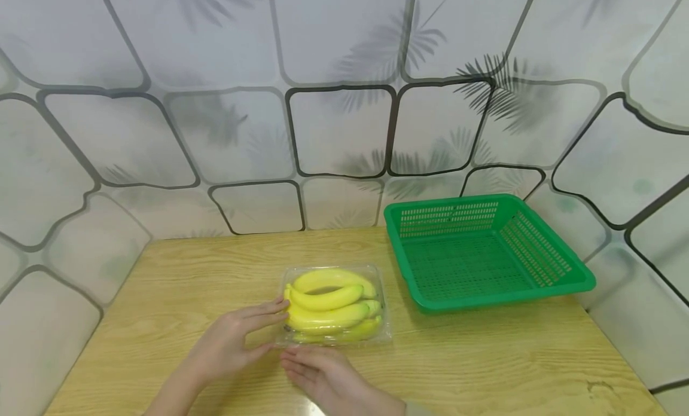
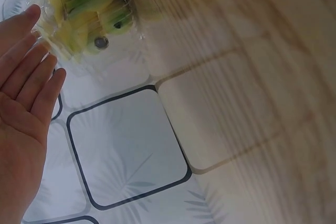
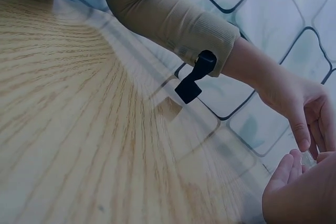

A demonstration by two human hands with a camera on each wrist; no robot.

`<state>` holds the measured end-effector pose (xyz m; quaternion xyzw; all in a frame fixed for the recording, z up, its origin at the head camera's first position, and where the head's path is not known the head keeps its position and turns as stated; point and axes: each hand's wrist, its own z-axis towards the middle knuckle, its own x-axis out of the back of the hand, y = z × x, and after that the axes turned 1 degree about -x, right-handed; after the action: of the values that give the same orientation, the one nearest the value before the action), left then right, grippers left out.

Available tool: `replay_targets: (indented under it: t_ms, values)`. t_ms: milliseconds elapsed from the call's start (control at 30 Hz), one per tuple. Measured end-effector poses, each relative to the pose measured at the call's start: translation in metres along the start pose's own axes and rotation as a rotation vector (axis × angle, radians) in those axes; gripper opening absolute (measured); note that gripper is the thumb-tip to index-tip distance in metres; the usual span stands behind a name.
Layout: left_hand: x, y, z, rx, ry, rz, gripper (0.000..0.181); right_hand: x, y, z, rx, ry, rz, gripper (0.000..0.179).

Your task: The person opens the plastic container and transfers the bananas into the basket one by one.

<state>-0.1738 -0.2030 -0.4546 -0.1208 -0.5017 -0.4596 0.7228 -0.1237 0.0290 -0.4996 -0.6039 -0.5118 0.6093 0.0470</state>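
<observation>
Head cam: banana pack (image 1: pixel 334 308) sits on the table (image 1: pixel 215 266) left of the green basket (image 1: pixel 479 266), left hand (image 1: pixel 231 341) touching its side with straightish fingers, right hand (image 1: pixel 334 377) loose by its near edge, neither gripping. Left wrist cam's got extended fingers beside it; right wrist cam, both hands close together.

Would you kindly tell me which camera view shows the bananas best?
The head view: the bananas show almost fully inside their clear container. The left wrist view shows mainly their ends, cut off at its top edge; the right wrist view shows none of them.
</observation>
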Motion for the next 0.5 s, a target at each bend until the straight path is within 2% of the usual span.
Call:
replay_targets:
  t_ms: [200,500]
  values:
    - [0.0004,-0.0016,0.0014,-0.03,0.008,-0.021,0.059,-0.0032,0.0001,0.0037,-0.022,0.012,-0.003,0.039]
    - [-0.0011,-0.0044,0.0007,-0.043,0.03,-0.025,0.059,-0.0094,0.0041,0.0094,-0.025,0.069,0.019,0.033]
